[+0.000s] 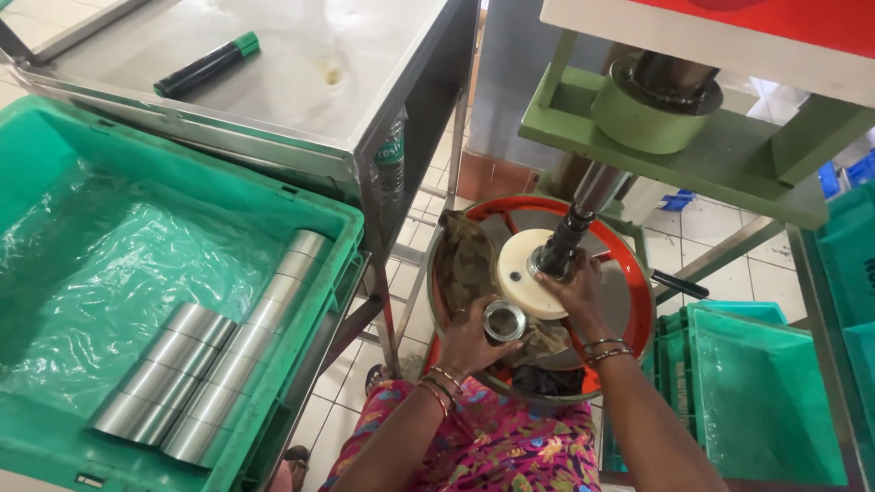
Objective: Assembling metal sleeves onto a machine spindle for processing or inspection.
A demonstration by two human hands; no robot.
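far left of the press disc (629,292) a green crate (55,146) holds rows of steel sleeves (219,364) on clear plastic. up and left of the disc a steel tabletop (301,64) carries a black marker (206,65) with a green cap.

just left of the disc's middle the left hand (467,339) grips a short steel ring (504,321), fingers (474,314) curled around it, open end up, close beside the cream hub (527,271). on the hub's near edge the right hand (570,290) rests, fingers together and pressed flat just below the dark spindle (561,244), holding nothing. a brownish cloth (467,260) lies on the disc's left part.

my reading: this is the loading step, the ring being brought to the hub under the spindle. the next move seems to call for lining the ring up square with the hub while the right hand steadies it, then getting fingers out from under the spindle.

room is tight: the red rim (643,319) rings the disc, the green frame (720,164) hangs above it, and a black handle (679,286) sticks out at its right. right of the disc, more green crates (766,392) stand close. open room lies only toward the person.
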